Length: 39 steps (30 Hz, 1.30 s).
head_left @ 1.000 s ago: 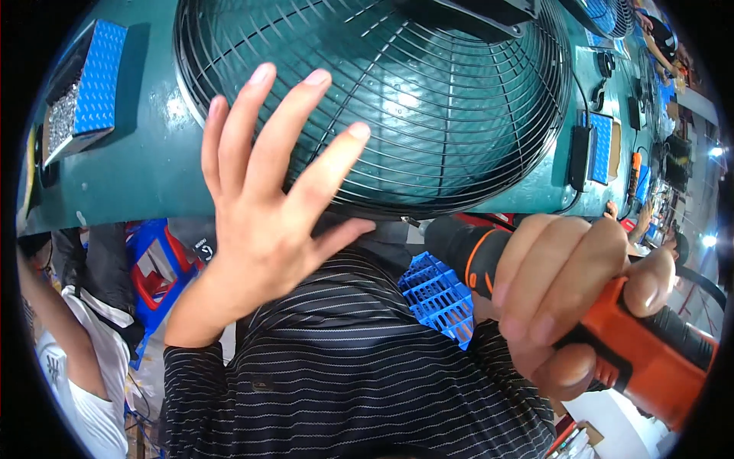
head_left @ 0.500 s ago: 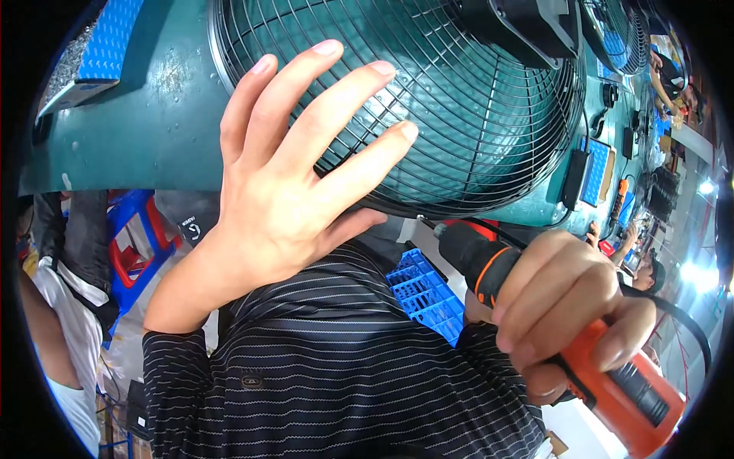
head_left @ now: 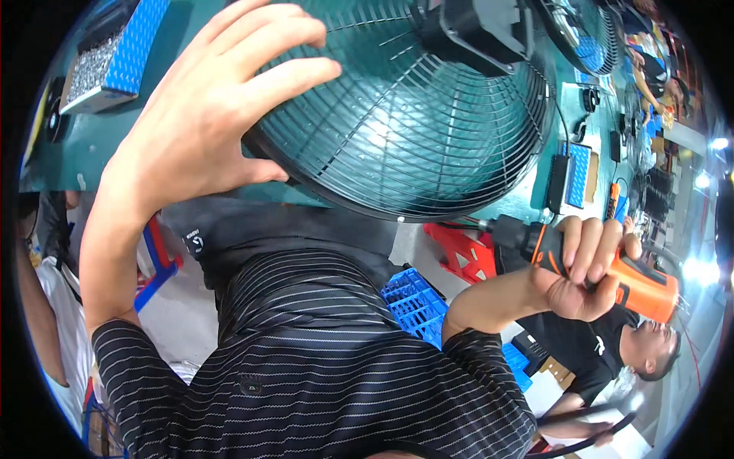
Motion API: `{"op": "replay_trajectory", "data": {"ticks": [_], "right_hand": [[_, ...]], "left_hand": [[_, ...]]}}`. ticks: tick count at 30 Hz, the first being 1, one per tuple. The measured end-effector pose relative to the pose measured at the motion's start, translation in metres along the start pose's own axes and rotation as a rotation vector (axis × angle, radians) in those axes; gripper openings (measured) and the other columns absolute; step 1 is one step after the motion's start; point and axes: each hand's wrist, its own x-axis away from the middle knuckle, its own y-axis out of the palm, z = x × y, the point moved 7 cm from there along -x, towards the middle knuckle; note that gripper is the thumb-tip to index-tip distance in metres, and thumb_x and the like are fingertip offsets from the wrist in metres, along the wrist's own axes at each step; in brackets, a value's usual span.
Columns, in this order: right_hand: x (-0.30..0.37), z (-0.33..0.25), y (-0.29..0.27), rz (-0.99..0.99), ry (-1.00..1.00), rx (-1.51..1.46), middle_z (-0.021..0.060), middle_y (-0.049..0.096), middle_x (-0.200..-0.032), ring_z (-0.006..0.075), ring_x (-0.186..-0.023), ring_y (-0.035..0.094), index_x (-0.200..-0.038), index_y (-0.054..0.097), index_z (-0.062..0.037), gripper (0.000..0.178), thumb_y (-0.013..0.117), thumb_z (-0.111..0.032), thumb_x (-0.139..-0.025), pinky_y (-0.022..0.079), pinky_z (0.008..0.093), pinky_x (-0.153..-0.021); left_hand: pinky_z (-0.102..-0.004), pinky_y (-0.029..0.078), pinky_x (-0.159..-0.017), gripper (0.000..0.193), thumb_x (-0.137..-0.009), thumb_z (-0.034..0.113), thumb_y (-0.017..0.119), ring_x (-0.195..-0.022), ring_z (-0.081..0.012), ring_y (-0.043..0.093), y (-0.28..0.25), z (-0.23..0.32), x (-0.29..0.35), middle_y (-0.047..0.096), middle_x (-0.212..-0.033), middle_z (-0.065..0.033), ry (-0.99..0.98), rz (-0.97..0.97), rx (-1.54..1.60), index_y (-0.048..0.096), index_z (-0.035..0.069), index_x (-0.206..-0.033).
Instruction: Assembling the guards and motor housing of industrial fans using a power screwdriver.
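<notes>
A round black wire fan guard (head_left: 428,157) rests on the green table, with a black motor housing (head_left: 482,34) at its upper middle. My left hand (head_left: 202,107) is at the guard's left side, fingers bent over the wires and thumb against the near rim; it appears to grip the guard. Part of the rim is hidden behind this hand. My right hand (head_left: 585,268) is closed around an orange and black power screwdriver (head_left: 638,287), held off the table's near edge. Its chuck points left, and the thin bit lies near the guard's front rim.
A blue-patterned box of small metal parts (head_left: 99,69) stands at the left. Farther right are another fan (head_left: 581,34) and a second blue-patterned box (head_left: 579,176). A blue plastic crate (head_left: 413,302) and a red stool (head_left: 462,256) are below the edge. A co-worker (head_left: 596,348) is at the right.
My left hand has moved left and curled at the guard's rim. The guard has shifted slightly left and turned. My right hand has carried the screwdriver upward, away from me, and levelled it.
</notes>
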Motion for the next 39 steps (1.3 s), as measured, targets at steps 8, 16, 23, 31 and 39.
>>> {"op": "replay_trajectory", "data": {"ticks": [8, 16, 23, 31, 39], "right_hand": [[0.060, -0.035, -0.075, 0.397, -0.082, 0.286, 0.0035, 0.047, -0.081, 0.0118, -0.065, 0.044, -0.126, 0.051, 0.0012, 0.033, 0.056, -0.009, -0.095, 0.038, 0.0280, -0.062], [0.065, -0.014, -0.075, 0.384, -0.280, 0.393, 0.0065, 0.049, -0.085, 0.0158, -0.074, 0.046, -0.123, 0.046, -0.0003, 0.032, 0.054, -0.016, -0.096, 0.038, 0.0315, -0.070], [0.046, 0.000, -0.069, 0.420, -0.219, 0.503, 0.0067, 0.050, -0.084, 0.0149, -0.070, 0.047, -0.122, 0.046, 0.0031, 0.033, 0.058, -0.010, -0.094, 0.041, 0.0276, -0.066], [0.039, 0.005, -0.048, 0.370, -0.276, 0.614, 0.0067, 0.047, -0.078, 0.0160, -0.066, 0.048, -0.122, 0.047, 0.0053, 0.036, 0.058, -0.009, -0.092, 0.040, 0.0268, -0.062], [0.044, 0.008, -0.061, 0.289, -0.282, 0.538, 0.0061, 0.047, -0.080, 0.0147, -0.072, 0.046, -0.124, 0.047, 0.0039, 0.035, 0.059, -0.009, -0.093, 0.039, 0.0274, -0.067]], "left_hand": [[-0.0510, 0.044, -0.100, 0.088, -0.037, 0.027, 0.091, -0.117, -0.0404, 0.054, -0.006, 0.006, -0.003, 0.057, -0.123, -0.0165, 0.054, 0.024, 0.086, 0.062, 0.005, -0.116], [-0.0541, 0.039, -0.101, 0.084, -0.058, 0.048, 0.085, -0.118, -0.0354, 0.051, 0.030, 0.080, 0.011, 0.052, -0.127, -0.0176, -0.120, 0.164, 0.098, 0.058, 0.006, -0.125], [-0.0463, 0.053, -0.080, 0.046, -0.071, 0.032, 0.081, -0.088, -0.0316, 0.067, -0.078, -0.041, 0.077, 0.067, -0.098, -0.0121, -0.539, 0.488, -0.193, 0.068, 0.006, -0.106], [-0.0424, 0.054, -0.075, 0.023, -0.077, 0.027, 0.076, -0.086, -0.0308, 0.070, -0.089, -0.154, 0.104, 0.072, -0.087, -0.0119, -0.895, -0.155, -0.369, 0.074, 0.007, -0.088], [-0.0431, 0.056, -0.076, 0.013, -0.080, 0.025, 0.071, -0.086, -0.0297, 0.071, -0.095, -0.160, 0.121, 0.073, -0.084, -0.0103, -0.927, 0.019, -0.272, 0.077, 0.017, -0.088]]}}
